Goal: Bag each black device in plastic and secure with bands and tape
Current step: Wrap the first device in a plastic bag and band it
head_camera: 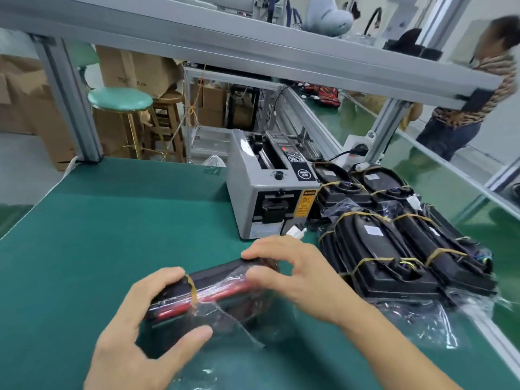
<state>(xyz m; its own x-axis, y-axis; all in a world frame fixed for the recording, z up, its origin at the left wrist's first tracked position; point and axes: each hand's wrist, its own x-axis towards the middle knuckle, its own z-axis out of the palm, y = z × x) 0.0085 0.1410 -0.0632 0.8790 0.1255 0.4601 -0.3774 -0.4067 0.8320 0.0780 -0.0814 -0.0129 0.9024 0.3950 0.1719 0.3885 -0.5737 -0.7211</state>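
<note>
A black device with a red stripe [222, 291] sits in a clear plastic bag low in the middle of the green table [112, 220]. One tan rubber band [193, 288] circles it near its left end. My left hand [146, 322] grips that left end, thumb below and fingers over the top. My right hand [292, 274] holds the right end with curled fingers on the top edge. Loose bag film [239, 327] trails toward me.
A grey tape dispenser [270, 190] stands behind my hands. A pile of bagged, banded black devices [394, 243] lies to the right, over loose plastic bags [427, 322]. A green stool [121, 99], cartons and a person [472, 108] are beyond the table.
</note>
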